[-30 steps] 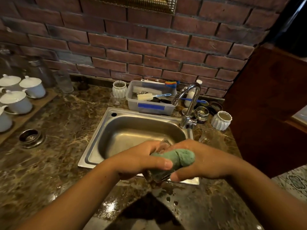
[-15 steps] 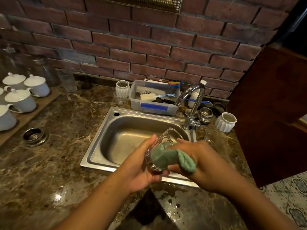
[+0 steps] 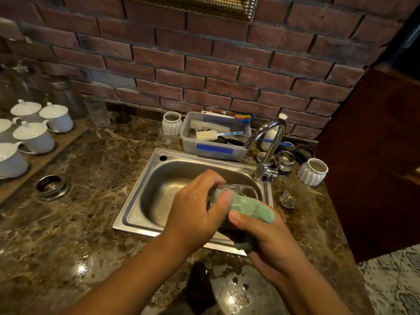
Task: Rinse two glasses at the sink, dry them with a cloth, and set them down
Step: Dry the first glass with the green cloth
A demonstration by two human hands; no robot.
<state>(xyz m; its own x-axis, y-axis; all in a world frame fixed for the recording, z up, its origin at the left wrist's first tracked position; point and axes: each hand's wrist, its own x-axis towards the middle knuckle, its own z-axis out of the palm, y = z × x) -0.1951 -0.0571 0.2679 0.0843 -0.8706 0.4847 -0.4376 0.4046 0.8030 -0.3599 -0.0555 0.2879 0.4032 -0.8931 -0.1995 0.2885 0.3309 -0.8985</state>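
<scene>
Left hand (image 3: 193,210): grips drinking glass (image 3: 243,189).
Right hand (image 3: 270,239): grips green cloth (image 3: 254,209).
Risk: wet glass may slip and chip on steel sink (image 3: 138,196).

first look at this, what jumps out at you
In the middle, over the front of the steel sink, the left hand grips a clear glass while the right hand holds a green cloth against it. Behind runs a red brick wall, and lidded white cups stand grouped on a board at far left.
</scene>
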